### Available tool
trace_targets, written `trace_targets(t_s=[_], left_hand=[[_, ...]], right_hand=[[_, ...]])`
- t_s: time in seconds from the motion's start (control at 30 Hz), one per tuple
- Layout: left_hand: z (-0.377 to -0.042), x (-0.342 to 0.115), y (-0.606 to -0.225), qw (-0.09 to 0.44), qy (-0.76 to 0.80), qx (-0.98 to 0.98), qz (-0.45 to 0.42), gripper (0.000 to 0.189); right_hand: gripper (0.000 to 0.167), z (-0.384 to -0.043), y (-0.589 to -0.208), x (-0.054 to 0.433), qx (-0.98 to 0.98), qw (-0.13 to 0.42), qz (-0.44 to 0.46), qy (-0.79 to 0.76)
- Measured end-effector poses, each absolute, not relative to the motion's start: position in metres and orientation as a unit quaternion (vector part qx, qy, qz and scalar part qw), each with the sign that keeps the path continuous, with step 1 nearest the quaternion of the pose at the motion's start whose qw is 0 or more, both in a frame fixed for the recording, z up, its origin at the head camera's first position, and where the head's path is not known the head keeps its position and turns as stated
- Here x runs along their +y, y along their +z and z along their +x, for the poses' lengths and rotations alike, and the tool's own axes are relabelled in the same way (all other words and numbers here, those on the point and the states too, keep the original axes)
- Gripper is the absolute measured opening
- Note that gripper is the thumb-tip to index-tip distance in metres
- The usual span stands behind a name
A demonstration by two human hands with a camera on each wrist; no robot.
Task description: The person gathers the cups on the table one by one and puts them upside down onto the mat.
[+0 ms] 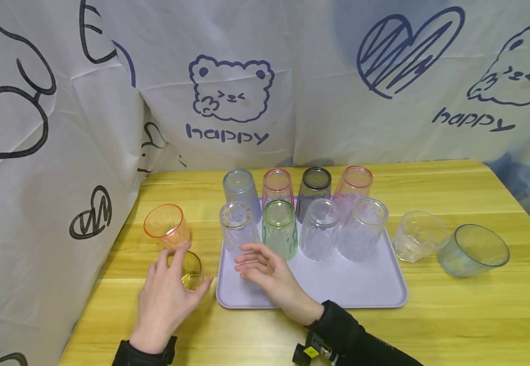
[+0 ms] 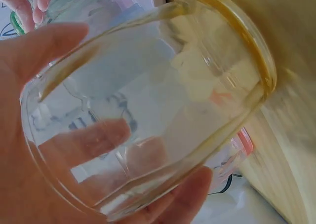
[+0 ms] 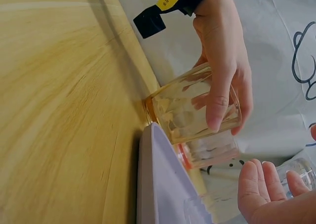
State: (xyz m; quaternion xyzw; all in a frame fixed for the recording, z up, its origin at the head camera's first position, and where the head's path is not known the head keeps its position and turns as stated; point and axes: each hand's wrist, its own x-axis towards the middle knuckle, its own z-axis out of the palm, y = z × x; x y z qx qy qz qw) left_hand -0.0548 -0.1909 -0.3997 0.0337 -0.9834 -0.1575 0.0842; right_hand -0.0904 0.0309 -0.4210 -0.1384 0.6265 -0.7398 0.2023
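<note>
An amber-tinted drinking glass point(image 1: 193, 269) stands mouth up on the table, left of the lilac tray point(image 1: 338, 300). My left hand point(image 1: 166, 295) is over it from above, thumb on one side and fingers curled round the other, as the left wrist view of the glass point(image 2: 148, 100) shows. Nothing is in my right hand point(image 1: 271, 279); its fingers are loosely bent above the tray's front left part. Closest to those fingers are an upside-down clear glass point(image 1: 237, 229) and a green glass point(image 1: 280, 229).
Several upturned glasses stand in two rows on the tray, among them a dark grey glass point(image 1: 315, 193). Behind the amber one is an orange-rimmed glass point(image 1: 169, 229). Right of the tray are a clear glass point(image 1: 418, 236) and a blue-grey glass point(image 1: 471, 254). A printed cloth point(image 1: 320, 127) hangs behind.
</note>
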Motion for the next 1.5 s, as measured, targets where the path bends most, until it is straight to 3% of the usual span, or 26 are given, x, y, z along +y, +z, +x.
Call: trace_targets(t_s=[0.4, 0.63, 1.13, 1.5], left_hand=[[-0.053, -0.193, -0.397, 0.090, -0.156, -0.983, 0.044, 0.075], [-0.050, -0.192, -0.392, 0.123, -0.160, -0.979, 0.038, 0.072], [-0.048, -0.183, -0.383, 0.216, -0.253, -0.943, -0.024, 0.068], [-0.053, -0.174, -0.379, 0.180, -0.456, -0.870, -0.058, 0.063]], right_hand=[[0.050, -0.091, -0.422, 0.036, 0.620, 0.207, -0.128, -0.746], [0.051, -0.093, -0.422, 0.042, 0.643, 0.187, -0.135, -0.731], [0.048, -0.093, -0.422, 0.053, 0.664, 0.065, -0.176, -0.723], [0.040, -0.093, -0.421, 0.060, 0.625, -0.040, -0.230, -0.745]])
